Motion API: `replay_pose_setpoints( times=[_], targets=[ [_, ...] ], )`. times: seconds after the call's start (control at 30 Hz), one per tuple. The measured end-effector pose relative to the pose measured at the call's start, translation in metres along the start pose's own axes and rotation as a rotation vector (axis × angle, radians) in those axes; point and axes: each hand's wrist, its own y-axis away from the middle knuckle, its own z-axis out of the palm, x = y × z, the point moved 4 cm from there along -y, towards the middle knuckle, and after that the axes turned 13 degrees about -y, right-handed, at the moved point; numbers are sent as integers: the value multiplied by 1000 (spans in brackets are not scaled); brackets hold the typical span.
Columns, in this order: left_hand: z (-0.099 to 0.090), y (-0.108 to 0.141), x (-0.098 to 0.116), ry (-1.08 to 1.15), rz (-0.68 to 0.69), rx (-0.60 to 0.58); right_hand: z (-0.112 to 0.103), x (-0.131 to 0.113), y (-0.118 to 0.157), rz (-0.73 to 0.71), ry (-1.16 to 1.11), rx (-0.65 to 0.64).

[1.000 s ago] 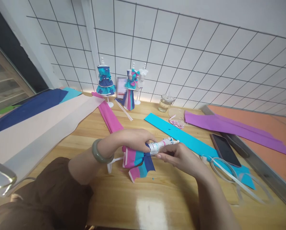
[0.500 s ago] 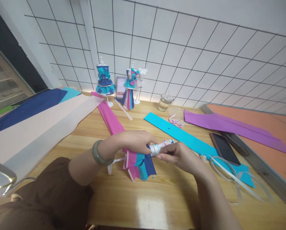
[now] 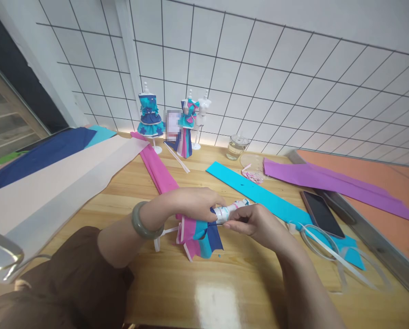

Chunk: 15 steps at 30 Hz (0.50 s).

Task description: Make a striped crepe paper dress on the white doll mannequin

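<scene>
A small white dress form (image 3: 222, 214) lies tilted on its side over the table, its stand (image 3: 168, 231) pointing left. Round its lower part hangs a crepe paper skirt (image 3: 208, 241) in pink, turquoise and navy. My left hand (image 3: 201, 204) is closed on the form from above at the skirt's top; some of its fingers are hidden. On the torso's other side, my right hand (image 3: 247, 220) pinches at the waist with thumb and forefinger. Whatever lies between those fingertips is too small to make out. A pink paper strip (image 3: 158, 169) runs behind my left hand.
Dressed forms (image 3: 149, 114) stand at the back by the tiled wall, near a glass of liquid (image 3: 237, 147). A turquoise strip (image 3: 252, 189) lies beyond my right hand. Farther right are a phone (image 3: 322, 214), ribbon coils (image 3: 319, 242) and purple paper (image 3: 327, 180). Wide paper sheets (image 3: 70, 183) cover the left side.
</scene>
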Motion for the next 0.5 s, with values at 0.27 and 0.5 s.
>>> replay_pose_setpoints(
  times=[0.27, 0.5],
  targets=[
    [0, 0, -1, 27, -1, 18, -2, -2, 0, -43, 38, 24],
    [-1, -1, -8, 101, 40, 76, -2, -3, 0, -39, -17, 27]
  ],
)
